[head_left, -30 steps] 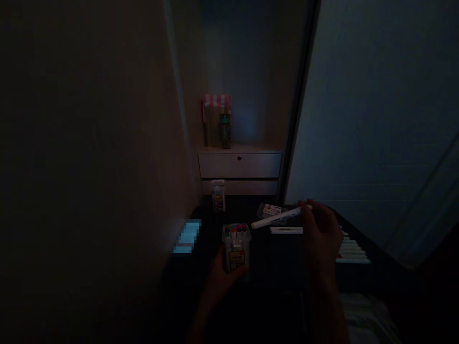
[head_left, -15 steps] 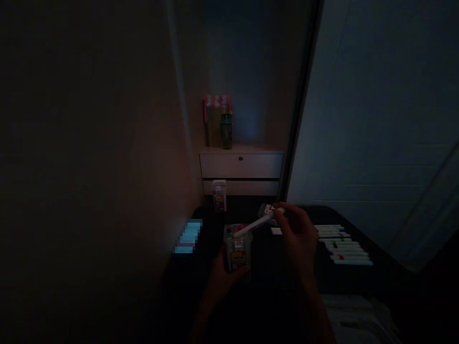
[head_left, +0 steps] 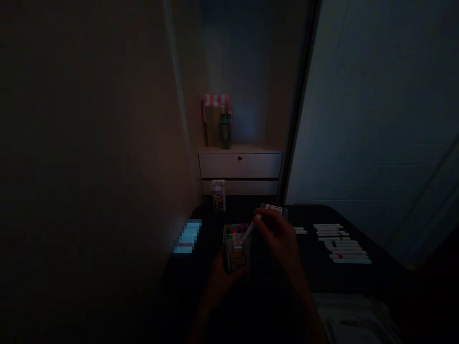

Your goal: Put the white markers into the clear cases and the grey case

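Note:
My left hand [head_left: 224,272] is closed around a clear plastic marker case [head_left: 238,260] with a dark and yellow label. Several markers with coloured ends [head_left: 234,233] stand upright inside it. Between the thumb and fingers of my right hand [head_left: 278,234] is a white marker [head_left: 247,232], tilted, its lower end at the case's open top. Off to the right, several white markers [head_left: 347,246] lie side by side on the black table [head_left: 272,272]. Behind my right hand is a clear plastic lid or case [head_left: 274,209], partly hidden.
A second labelled case [head_left: 218,196] stands at the back of the table. A pixelated bright rectangle [head_left: 188,237] is at the left. Beyond are white drawers [head_left: 240,166], with a green bottle [head_left: 225,131] above. Clear plastic packaging [head_left: 351,315] is at the lower right.
My right hand has moved left and slightly down with the marker, which is now tilted more steeply at the case opening. My left hand keeps its hold on the case.

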`<state>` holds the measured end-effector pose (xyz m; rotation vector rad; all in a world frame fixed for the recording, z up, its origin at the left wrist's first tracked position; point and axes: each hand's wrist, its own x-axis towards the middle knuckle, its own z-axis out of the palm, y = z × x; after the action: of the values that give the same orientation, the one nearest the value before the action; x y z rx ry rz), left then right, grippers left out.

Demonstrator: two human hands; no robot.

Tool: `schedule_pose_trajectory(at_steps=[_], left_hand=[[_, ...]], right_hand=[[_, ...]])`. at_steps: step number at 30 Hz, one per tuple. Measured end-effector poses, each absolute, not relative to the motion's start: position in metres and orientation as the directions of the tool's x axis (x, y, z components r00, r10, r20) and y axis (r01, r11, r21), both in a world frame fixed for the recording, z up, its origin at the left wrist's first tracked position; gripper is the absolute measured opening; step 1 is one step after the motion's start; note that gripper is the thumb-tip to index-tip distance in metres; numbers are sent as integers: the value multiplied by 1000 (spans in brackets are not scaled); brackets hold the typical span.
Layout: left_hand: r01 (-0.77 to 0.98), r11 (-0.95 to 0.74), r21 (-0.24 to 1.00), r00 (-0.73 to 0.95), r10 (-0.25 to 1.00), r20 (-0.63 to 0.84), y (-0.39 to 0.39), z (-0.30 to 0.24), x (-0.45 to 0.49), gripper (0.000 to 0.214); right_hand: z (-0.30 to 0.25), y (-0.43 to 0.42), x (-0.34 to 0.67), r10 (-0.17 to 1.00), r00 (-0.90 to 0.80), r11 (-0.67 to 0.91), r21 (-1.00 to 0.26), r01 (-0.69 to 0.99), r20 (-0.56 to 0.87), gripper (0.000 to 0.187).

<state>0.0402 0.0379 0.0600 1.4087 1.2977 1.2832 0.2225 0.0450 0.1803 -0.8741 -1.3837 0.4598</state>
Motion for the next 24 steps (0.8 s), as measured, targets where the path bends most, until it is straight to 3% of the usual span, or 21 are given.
schedule_pose_trajectory(at_steps=[10,24], left_hand=[[88,-190,978,42,982,187,35,71,43,79],[89,-219,972,50,975,215,32,77,45,80]], right_hand=[[183,36,201,709,-172,694,-631,347,684,18],[189,27,186,767,-206,622,-628,468,607,19]])
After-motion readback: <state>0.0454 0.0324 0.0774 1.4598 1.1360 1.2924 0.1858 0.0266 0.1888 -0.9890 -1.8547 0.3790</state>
